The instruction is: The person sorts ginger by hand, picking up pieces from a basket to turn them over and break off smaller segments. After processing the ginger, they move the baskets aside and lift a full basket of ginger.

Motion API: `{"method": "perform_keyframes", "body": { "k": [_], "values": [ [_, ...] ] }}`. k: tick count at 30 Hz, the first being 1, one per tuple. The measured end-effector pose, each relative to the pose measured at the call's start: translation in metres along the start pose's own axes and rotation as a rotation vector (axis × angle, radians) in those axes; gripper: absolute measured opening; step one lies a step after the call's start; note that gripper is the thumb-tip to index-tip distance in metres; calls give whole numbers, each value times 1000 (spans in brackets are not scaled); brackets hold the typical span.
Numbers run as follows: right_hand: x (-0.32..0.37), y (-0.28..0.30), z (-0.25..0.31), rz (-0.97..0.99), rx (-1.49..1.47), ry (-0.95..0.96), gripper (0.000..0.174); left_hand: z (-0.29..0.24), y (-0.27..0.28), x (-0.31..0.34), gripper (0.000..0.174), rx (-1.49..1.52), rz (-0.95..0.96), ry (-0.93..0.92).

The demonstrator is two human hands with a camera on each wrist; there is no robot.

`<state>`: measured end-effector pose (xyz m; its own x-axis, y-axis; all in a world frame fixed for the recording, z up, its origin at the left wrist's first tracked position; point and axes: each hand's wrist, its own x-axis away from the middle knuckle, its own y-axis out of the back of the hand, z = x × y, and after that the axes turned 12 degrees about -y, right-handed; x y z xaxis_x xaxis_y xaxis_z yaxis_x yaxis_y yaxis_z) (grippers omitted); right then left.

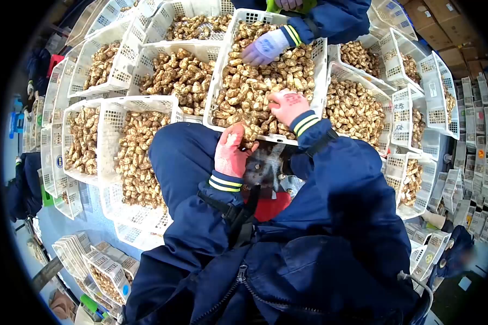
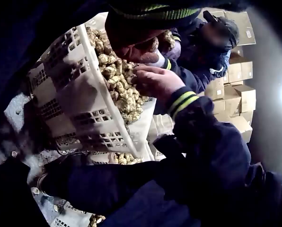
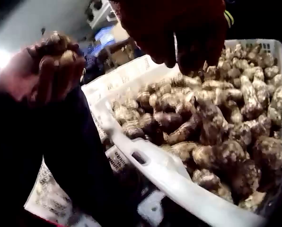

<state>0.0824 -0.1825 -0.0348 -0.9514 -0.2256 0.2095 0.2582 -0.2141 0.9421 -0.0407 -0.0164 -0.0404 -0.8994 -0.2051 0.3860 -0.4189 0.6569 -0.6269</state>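
Observation:
A white plastic crate [image 1: 210, 103] full of knobbly brown-and-cream tubers [image 1: 249, 89] stands before me. My left hand [image 1: 230, 151], in a pink glove, holds tubers [image 3: 58, 42] in its curled fingers beside the crate's near left corner. Over the near right part of the pile is my right hand [image 1: 291, 107], also in a pink glove. Its fingers point down close above the tubers in the right wrist view, with none showing in them. Another person's hand [image 1: 265, 47], in a pale purple glove, rests on the far part of the same pile.
More tuber-filled crates flank this one, among them a left crate [image 1: 108, 141] and a right crate [image 1: 331, 81]. Cardboard boxes [image 2: 233, 99] are stacked behind the other person. Stacks of crates [image 1: 472, 141] line the far right. My knees are close under the crate's near edge.

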Motion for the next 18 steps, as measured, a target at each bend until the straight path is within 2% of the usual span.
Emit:
{"method": "perform_keyframes", "body": {
  "k": [3, 5, 8, 11, 12, 13, 15, 16, 17, 18],
  "values": [
    [-11, -26, 12, 140, 323, 249, 25, -3, -4, 1, 33, 30, 31, -7],
    [-11, -41, 20, 72, 485, 361, 22, -4, -2, 1, 34, 101, 45, 2],
    [-6, -54, 21, -91, 484, 399, 15, -2, 3, -6, 31, 325, 59, 80],
    [-8, -47, 18, -41, 415, 391, 14, -5, -1, -3, 30, 331, 17, 110],
    [-12, -48, 17, -23, 416, 314, 22, -6, -1, -2, 29, 325, 21, 104],
    [-14, -44, 9, 65, 279, 252, 32, -6, 2, -3, 29, 369, 54, 120],
    [-6, -33, -3, 61, -133, 130, 34, -4, 2, -4, 28, 376, -1, 139],
    [-6, -25, -4, 180, -241, -44, 35, -3, 2, -5, 28, 382, 2, 138],
    [-2, -16, -7, 325, -543, -201, 35, -3, 3, -5, 28, 386, 0, 140],
    [-2, -19, -18, 435, -862, -209, 36, -2, 4, -6, 28, 390, -3, 142]
  ]
}}
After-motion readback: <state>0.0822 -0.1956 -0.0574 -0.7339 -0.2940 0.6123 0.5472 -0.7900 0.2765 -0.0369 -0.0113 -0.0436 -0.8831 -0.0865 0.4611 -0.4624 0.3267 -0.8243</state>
